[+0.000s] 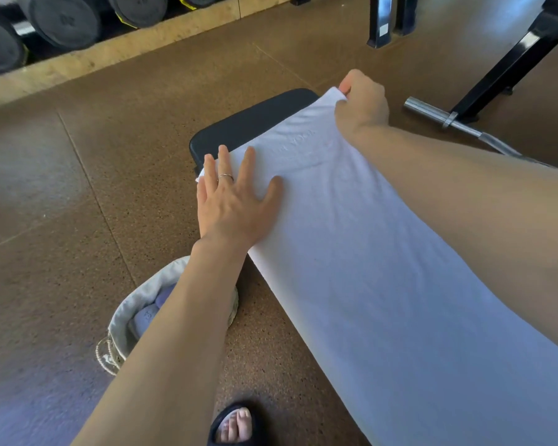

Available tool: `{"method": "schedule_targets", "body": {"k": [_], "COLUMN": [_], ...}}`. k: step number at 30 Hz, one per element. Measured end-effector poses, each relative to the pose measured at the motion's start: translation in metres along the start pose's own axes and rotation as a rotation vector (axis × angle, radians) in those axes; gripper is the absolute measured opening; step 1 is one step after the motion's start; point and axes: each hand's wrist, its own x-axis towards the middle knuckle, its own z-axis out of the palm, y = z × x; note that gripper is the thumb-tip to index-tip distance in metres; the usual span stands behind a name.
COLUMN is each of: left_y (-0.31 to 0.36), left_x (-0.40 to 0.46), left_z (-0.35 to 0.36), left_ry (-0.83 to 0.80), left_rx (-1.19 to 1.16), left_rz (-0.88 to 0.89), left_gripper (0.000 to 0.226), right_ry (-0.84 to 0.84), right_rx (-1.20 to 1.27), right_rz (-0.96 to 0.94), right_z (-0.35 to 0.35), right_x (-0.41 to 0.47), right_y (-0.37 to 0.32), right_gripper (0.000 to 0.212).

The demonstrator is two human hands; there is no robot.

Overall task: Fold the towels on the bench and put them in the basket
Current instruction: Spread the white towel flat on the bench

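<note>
right hand [361, 98] pinches far corner of white towel [368, 252]; left hand [236, 201] flat, fingers straight, pressing near edge. towel long axis runs along bench [248, 123], toward person.

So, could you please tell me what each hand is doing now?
Left hand: open, pressing flat on the towel.
Right hand: pinching the towel's far corner.

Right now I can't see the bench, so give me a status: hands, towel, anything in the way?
Left hand flat on towel. Right hand pinching far corner. Towel spread along bench, unfolded. Basket on floor; nothing blocking.
</note>
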Motion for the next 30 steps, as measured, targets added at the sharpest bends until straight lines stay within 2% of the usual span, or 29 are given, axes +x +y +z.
{"method": "schedule_targets", "body": {"k": [5, 8, 11, 14, 16, 18, 19, 20, 24, 30], "left_y": [-0.006, -0.010, -0.011, -0.008, -0.011, -0.021, -0.027, -0.032, -0.034, -0.043], "left_x": [0.008, 0.009, 0.009, 0.005, 0.005, 0.010, 0.012, 0.012, 0.013, 0.022], "left_z": [0.000, -0.001, -0.002, -0.007, -0.013, -0.015, -0.014, -0.013, -0.010, -0.009], "left_ry": [0.005, 0.009, 0.058, 0.267, 0.287, 0.160, 0.105, 0.097, 0.249, 0.267], "left_rx": [-0.048, -0.061, -0.063, -0.068, -0.236, -0.570, -0.730, -0.819, -0.904, -1.292], "left_rz": [-0.046, -0.053, -0.104, -0.112, -0.248, -0.481, -0.544, -0.552, -0.470, -0.644], "left_gripper": [0.061, 0.058, 0.056, 0.040, 0.032, 0.038, 0.040, 0.036, 0.018, 0.026], "right_ry": [0.003, -0.009, 0.135, 0.142, -0.002, -0.163, -0.207, -0.233, -0.279, -0.298], "right_rx": [-0.024, -0.123, -0.354, -0.325, -0.314, -0.333, -0.333, -0.336, -0.394, -0.411], "right_rz": [0.035, 0.056, -0.170, -0.465, -0.480, -0.383, -0.347, -0.329, -0.305, -0.287], "right_z": [0.011, 0.011, 0.011, 0.018, 0.024, 0.027, 0.027, 0.027, 0.025, 0.025], "right_x": [0.007, 0.009, 0.001, -0.021, -0.034, -0.040, -0.041, -0.041, -0.044, -0.046], "right_y": [-0.002, -0.001, -0.009, -0.019, -0.017, -0.009, -0.005, -0.003, -0.007, -0.007], "right_gripper": [0.021, 0.027, 0.031, 0.022, 0.030, 0.045, 0.050, 0.053, 0.059, 0.062]}}
